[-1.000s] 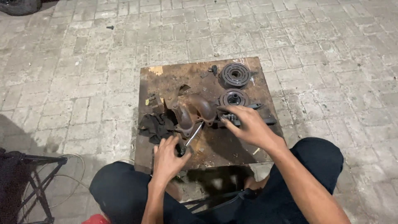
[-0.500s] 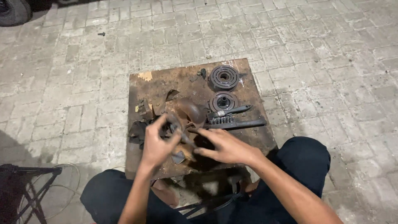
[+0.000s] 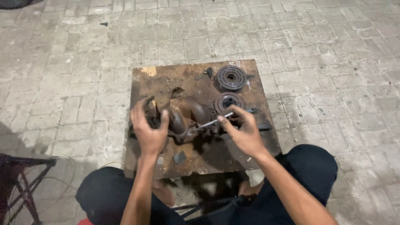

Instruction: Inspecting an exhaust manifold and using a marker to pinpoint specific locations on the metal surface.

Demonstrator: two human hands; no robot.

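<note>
On the rusty metal plate (image 3: 250,146), a dark cast-metal part (image 3: 185,114) is gripped at its left end by the left hand (image 3: 149,129), fingers curled around it. A thin metal rod (image 3: 214,121), pinched in the right hand (image 3: 243,131), is pointed at the part. Farther along the plate, two ribbed discs (image 3: 230,78) are laid.

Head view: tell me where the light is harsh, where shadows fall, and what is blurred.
Head view: flat, dim light, no harsh glare; dark shadow pools under the rusty board at its near edge and beside the left hand; the right hand and thin metal tool look slightly soft; the paving stays fairly sharp.
</note>
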